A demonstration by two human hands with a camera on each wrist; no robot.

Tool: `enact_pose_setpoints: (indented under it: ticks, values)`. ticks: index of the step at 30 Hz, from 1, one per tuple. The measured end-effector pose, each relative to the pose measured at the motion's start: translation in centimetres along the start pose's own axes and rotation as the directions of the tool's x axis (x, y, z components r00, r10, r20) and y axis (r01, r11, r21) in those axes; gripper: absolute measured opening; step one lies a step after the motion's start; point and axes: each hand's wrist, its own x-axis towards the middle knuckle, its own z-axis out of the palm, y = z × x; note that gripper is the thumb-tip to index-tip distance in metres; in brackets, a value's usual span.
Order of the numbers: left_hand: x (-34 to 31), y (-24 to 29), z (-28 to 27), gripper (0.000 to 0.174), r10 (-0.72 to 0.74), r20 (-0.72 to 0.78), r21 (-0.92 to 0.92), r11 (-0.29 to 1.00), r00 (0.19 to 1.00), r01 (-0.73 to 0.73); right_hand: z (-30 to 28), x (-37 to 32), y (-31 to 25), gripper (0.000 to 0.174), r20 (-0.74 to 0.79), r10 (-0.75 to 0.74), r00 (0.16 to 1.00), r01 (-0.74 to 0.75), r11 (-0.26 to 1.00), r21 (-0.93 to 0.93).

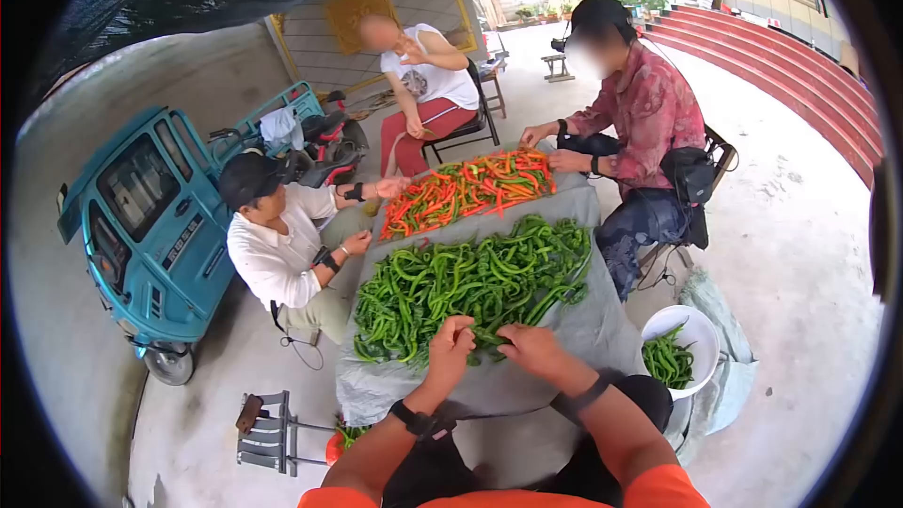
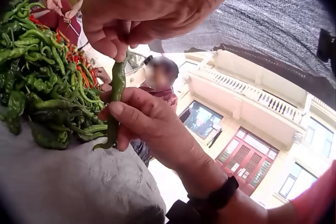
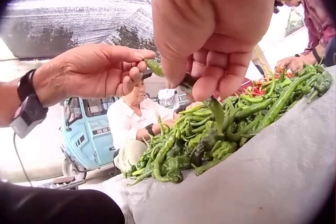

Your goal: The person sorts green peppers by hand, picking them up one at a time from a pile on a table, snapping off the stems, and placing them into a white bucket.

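A long green chili pepper (image 2: 118, 77) is stretched between both hands near the front edge of the green pile. My left hand (image 1: 451, 351) pinches its upper end between thumb and fingertips. Lower down, my right hand (image 1: 532, 352) grips the body of the same pepper, with the thumb laid along it and the curved tip poking out below in the left wrist view. Just beyond both hands lies the heap of green peppers (image 1: 470, 273), spread on a grey cloth (image 1: 602, 320). Farther back, red and orange peppers (image 1: 470, 192) form a separate heap.
Three other people sit around the cloth-covered table. A white bucket (image 1: 705, 329) holding green peppers stands on the right. To the left are a small stool (image 1: 266, 447), a red container (image 1: 335, 448) near my left arm, and a blue three-wheeler (image 1: 155, 216). Red steps (image 1: 771, 66) rise behind.
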Motion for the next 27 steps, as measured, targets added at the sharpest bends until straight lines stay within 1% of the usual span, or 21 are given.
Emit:
enact_pose_setpoints:
  ticks: [2,3,5,6,8,9,11,14,17,18,19,22,25,27]
  values:
    - [-0.7,1.5,0.7,0.043,0.006,-0.077,-0.104,0.994,0.997,-0.014,-0.4,0.3,0.2,0.029,-0.002,-0.027,1.0,0.027,0.999,0.025]
    - [-1.7,2.6,-0.5,0.042,-0.038,-0.072,-0.059,0.998,0.997,0.034,0.3,0.5,-1.2,0.028,-0.038,-0.025,0.999,0.028,0.996,0.083]
    - [-2.8,3.5,0.6,0.041,-0.147,-0.074,-0.047,0.988,0.986,0.144,-0.2,0.1,-1.4,0.027,-0.048,-0.009,0.999,0.016,0.989,0.149]
    - [-3.1,3.7,0.9,0.037,-0.181,-0.034,-0.03,0.983,0.983,0.181,-0.1,-0.4,-1.6,0.025,-0.024,-0.025,0.999,0.029,0.983,0.18]
    - [-2.8,2.4,0.9,0.035,-0.196,0.042,-0.002,0.981,0.98,0.196,-0.3,-0.1,-1.8,0.022,-0.004,-0.067,0.998,0.066,0.97,0.234]
    - [-2.5,2.9,1.1,0.034,-0.197,0.083,0.012,0.98,0.977,0.196,-0.7,0.1,-2.2,0.021,0.034,-0.031,0.999,0.017,0.936,0.351]
    - [-2.9,3.8,1.6,0.028,-0.162,0.046,-0.062,0.984,0.986,0.165,-1.6,-0.2,-3.3,0.021,0.137,0.027,0.99,-0.099,0.824,0.557]
    - [-3.0,4.6,1.7,0.025,-0.092,-0.004,-0.145,0.985,0.996,0.09,-2.8,-0.2,-4.4,0.022,0.159,0.029,0.987,-0.128,0.744,0.656]
    - [-3.2,4.5,1.0,0.022,-0.061,-0.074,-0.194,0.98,0.995,0.046,-1.8,-0.2,-4.3,0.024,0.295,0.09,0.951,-0.269,0.71,0.651]
    - [-2.9,4.2,0.5,0.021,-0.058,-0.092,-0.205,0.978,0.994,0.038,-1.4,-0.3,-4.0,0.025,0.322,0.093,0.942,-0.277,0.756,0.593]
    - [-2.5,3.9,0.1,0.02,-0.051,-0.107,-0.211,0.977,0.993,0.027,-0.9,-0.3,-3.9,0.025,0.353,0.09,0.931,-0.298,0.745,0.597]
    - [-1.8,2.3,0.1,0.019,-0.118,-0.066,-0.307,0.947,0.991,0.092,0.5,-0.2,-3.3,0.025,0.421,0.069,0.904,-0.342,0.708,0.618]
    - [-0.9,1.5,0.8,0.02,-0.185,-0.056,-0.375,0.915,0.981,0.151,1.2,0.3,-2.9,0.024,0.426,0.163,0.89,-0.409,0.696,0.59]
    - [-0.5,0.8,1.4,0.019,-0.191,0.023,-0.388,0.903,0.981,0.184,1.5,0.3,-2.3,0.024,0.429,0.186,0.884,-0.442,0.631,0.637]
